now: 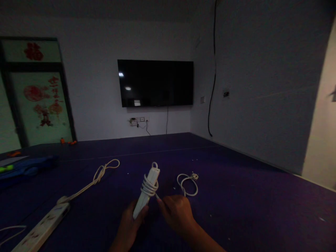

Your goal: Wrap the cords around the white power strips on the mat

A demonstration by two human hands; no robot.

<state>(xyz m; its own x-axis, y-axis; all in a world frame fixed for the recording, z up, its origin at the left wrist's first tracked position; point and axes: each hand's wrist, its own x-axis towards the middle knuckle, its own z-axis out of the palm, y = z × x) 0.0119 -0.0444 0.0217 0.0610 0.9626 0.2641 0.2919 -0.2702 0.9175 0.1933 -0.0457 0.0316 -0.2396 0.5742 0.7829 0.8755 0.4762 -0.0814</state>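
Observation:
A white power strip (142, 203) stands tilted in my left hand (131, 220), which grips its lower end. Several turns of its white cord (149, 187) wrap around the strip's upper half. My right hand (176, 211) is closed on the cord just right of the strip, pinching it near the wound turns. Beyond my right hand, the loose cord end (190, 193) loops on the purple floor, with its plug (194, 176) lying at the far side of the loop.
A second white power strip (43, 227) lies at lower left, its knotted cord (98, 175) stretching away from it. Blue fabric (34, 167) lies at far left. A television (157, 84) hangs on the wall, and a black cable (212, 94) dangles in the corner.

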